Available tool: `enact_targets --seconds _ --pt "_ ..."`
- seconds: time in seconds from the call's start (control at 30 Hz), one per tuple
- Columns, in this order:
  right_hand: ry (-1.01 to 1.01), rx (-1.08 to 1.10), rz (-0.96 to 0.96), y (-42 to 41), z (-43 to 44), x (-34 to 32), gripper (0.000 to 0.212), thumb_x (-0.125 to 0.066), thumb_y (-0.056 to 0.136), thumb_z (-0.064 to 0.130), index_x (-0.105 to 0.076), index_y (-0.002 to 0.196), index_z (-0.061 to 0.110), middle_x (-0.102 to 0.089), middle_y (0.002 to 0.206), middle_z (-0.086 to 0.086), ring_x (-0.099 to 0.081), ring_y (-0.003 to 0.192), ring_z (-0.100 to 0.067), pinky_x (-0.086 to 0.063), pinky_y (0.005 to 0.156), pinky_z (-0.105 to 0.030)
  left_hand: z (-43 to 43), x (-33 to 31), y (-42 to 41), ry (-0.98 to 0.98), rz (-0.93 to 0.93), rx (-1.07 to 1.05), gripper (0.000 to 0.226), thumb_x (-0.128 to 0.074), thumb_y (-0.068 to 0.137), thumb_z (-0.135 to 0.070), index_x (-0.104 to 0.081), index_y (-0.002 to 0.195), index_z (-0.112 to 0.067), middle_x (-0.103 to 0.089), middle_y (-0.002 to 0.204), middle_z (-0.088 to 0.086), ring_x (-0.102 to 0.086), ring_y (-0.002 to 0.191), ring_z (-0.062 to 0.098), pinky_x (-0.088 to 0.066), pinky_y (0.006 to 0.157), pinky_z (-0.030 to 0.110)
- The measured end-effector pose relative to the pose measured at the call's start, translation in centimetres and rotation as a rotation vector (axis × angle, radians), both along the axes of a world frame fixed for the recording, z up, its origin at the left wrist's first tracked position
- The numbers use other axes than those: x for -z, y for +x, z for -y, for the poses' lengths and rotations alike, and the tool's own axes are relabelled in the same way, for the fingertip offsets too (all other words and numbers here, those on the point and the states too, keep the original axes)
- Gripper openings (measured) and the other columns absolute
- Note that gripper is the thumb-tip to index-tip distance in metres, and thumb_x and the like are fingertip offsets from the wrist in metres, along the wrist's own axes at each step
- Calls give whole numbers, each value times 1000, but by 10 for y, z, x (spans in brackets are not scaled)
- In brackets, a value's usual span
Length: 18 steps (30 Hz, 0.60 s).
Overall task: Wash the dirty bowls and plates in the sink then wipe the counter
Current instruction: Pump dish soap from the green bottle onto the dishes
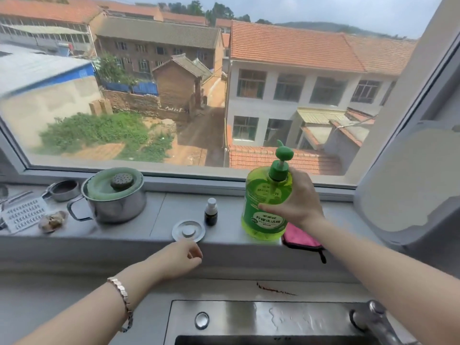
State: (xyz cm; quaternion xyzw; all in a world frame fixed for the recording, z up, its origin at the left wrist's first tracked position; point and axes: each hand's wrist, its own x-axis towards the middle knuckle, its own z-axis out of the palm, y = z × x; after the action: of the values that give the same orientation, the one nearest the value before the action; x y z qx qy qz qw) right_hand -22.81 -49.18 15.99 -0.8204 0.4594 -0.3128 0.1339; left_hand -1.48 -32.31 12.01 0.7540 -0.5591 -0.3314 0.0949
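Windowsill (159,212) carries a soap bottle (261,220) of green liquid, grasped by the right grip (296,202); left grip (181,257) relaxed, empty.

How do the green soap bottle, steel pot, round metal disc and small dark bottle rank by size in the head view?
1 and 2: green soap bottle and steel pot, too alike to rank; the bottle is taller, the pot wider.
3: round metal disc.
4: small dark bottle, taller than the disc but much narrower.
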Motion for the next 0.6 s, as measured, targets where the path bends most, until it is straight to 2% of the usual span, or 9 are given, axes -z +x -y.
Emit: enact_targets --seconds 0.1,0.17,0.23,0.3,0.37,0.43,0.5,0.6 --pt "19 -49 66 -27 -56 -7 91 -89 48 40 -48 125 15 -49 110 5 -45 107 -14 -40 92 -30 -35 0 -20 -97 -66 -29 13 -50 90 -28 -57 100 -31 -60 93 -13 -59 86 7 -47 71 19" --pt "70 -88 80 -53 -98 -7 86 -89 46 40 -49 120 22 -46 104 14 -45 104 -11 -41 91 -26 -61 3 -43 -180 -179 -61 18 -58 86 -31 -53 102 -36 -60 100 -13 -60 90 3 -51 80 22" --pt "141 -109 83 -85 -139 0 86 -89 45 40 -46 118 31 -43 104 24 -44 102 -3 -37 90 -14 -86 5 -74 -266 -370 -117 47 -71 71 -42 -45 110 -41 -56 108 -16 -57 98 0 -51 84 23" --pt "197 -92 59 -119 -180 10 90 -90 42 43 -44 119 33 -41 108 28 -44 100 5 -33 87 -4 -107 8 -110 -325 -519 -138 77 -82 55 -53 -38 118 -44 -51 116 -19 -54 104 -1 -47 84 18" --pt "262 -52 38 -153 -216 25 93 -91 39 44 -42 118 35 -40 108 30 -44 99 11 -31 84 1 -124 15 -147 -333 -623 -99 82 -82 58 -45 -33 124 -45 -47 123 -20 -51 111 -3 -43 87 14" --pt "331 -16 8 -187 -246 43 94 -90 37 46 -40 116 39 -41 108 30 -43 102 16 -32 81 3 -138 27 -186 -306 -663 -22 82 -79 64 -38 -29 129 -47 -43 129 -21 -47 116 -5 -40 93 13" --pt "388 3 -71 -221 -270 61 92 -85 37 55 -39 115 41 -40 109 31 -46 98 12 -34 81 1 -150 41 -224 -243 -682 52 83 -79 61 -47 -28 126 -55 -40 134 -21 -45 118 -7 -39 98 15" --pt "458 37 -197 -270 -294 84 95 -73 36 69 -46 120 33 -45 111 21 -48 101 2 -41 84 -13 -162 63 -278 -119 -749 95 79 -79 55 -57 -32 119 -65 -42 135 -23 -46 118 -8 -41 102 25"
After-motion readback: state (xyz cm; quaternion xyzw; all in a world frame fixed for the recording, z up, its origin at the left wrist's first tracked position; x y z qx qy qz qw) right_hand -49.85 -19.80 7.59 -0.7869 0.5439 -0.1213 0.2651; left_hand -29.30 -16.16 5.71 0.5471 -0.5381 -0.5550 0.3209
